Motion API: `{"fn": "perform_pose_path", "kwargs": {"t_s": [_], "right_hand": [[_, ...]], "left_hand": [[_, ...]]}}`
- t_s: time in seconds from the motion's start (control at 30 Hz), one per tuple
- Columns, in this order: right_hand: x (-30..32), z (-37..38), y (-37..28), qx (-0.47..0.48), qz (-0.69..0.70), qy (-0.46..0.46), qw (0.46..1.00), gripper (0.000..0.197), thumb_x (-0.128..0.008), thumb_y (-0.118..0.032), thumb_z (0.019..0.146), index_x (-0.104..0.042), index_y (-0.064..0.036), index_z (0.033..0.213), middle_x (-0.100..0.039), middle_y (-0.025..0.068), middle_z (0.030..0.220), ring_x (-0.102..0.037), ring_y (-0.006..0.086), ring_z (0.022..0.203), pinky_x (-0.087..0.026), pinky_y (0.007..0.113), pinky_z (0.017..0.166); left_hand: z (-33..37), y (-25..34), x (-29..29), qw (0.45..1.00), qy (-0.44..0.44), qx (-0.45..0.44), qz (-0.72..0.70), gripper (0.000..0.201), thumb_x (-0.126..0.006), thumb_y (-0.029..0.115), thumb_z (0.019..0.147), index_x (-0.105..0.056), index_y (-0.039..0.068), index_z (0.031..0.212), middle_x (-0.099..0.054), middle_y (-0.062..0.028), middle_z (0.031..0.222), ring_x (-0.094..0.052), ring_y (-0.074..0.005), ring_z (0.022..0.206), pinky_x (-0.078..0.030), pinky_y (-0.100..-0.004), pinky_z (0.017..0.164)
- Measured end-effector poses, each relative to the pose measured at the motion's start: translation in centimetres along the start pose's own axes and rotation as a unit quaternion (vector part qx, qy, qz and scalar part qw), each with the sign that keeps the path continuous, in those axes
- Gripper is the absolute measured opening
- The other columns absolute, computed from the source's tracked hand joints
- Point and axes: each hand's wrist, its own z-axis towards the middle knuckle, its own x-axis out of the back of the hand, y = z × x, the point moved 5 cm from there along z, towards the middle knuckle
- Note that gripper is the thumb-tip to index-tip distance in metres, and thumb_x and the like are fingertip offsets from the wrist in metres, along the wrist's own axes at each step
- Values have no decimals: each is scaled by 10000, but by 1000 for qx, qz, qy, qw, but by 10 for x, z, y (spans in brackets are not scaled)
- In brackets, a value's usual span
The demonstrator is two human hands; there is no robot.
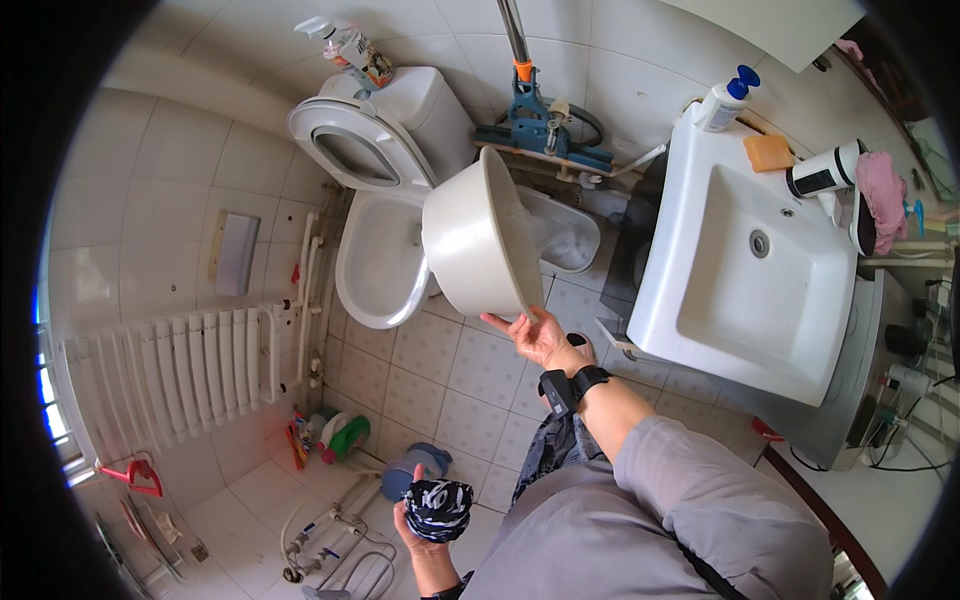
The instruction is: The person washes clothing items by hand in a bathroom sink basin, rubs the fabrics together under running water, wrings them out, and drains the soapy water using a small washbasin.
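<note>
My right hand is closed on the rim of a cream plastic basin, its fingers at the near lower edge. The basin is tipped on its side, its mouth turned right toward an oblong white tub with foamy water in it. Its outer side overlaps the open toilet in view; whether they touch, I cannot tell. Lower down, my left hand grips a bundled black-and-white patterned cloth, thumb up along its side. A black device is strapped to my right wrist.
A flat blue mop leans behind the tub. To the right is a white sink with a pump bottle, orange soap and a pink cloth. A radiator, cleaning bottles and pipes are at left.
</note>
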Motion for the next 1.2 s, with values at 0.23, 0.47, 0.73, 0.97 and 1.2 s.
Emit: {"fn": "perform_pose_path", "kwargs": {"t_s": [0.23, 0.47, 0.73, 0.97, 1.2], "right_hand": [[-12, 1, 25, -23, 59, -71, 995, 377, -510, -105, 793, -475, 114, 1098, -356, 294, 1254, -564, 180, 531, -543, 208, 483], [-22, -1, 40, -81, 31, -154, 984, 343, -474, -168, 842, -503, 116, 1031, -433, 303, 1192, -531, 162, 497, -526, 193, 458], [-45, -21, 51, -78, -88, -152, 981, 302, -438, -86, 824, -482, 141, 1018, -422, 317, 1189, -513, 140, 483, -520, 196, 455], [-69, -103, 24, 85, -360, -54, 928, 331, -522, -106, 774, -490, 47, 1066, -514, 259, 1086, -500, 93, 492, -497, 181, 442], [-86, -302, 6, 502, -473, 95, 718, 148, -615, -100, 733, -532, -88, 856, -541, 11, 847, -527, 96, 674, -483, 197, 575]], "left_hand": [[4, 5, -3, 998, -15, -3, 57, 812, -599, 431, 719, -266, 20, 1335, -604, -100, 999, -593, -257, 891, -478, -412, 820], [0, 10, -11, 996, -49, -6, 73, 793, -600, 409, 717, -283, 4, 1320, -601, -100, 1017, -587, -256, 922, -470, -411, 843], [7, 22, 15, 991, -107, -5, 81, 732, -547, 430, 739, -331, 12, 1300, -590, -107, 1041, -573, -271, 948, -457, -418, 859], [19, 28, 6, 980, -186, 19, 64, 601, -489, 349, 749, -416, 17, 1244, -576, -150, 1064, -555, -303, 977, -437, -443, 879], [46, 9, -34, 969, -218, 62, 95, 476, -448, 351, 773, -529, 38, 1123, -593, -128, 1050, -568, -291, 951, -459, -424, 841]]}}
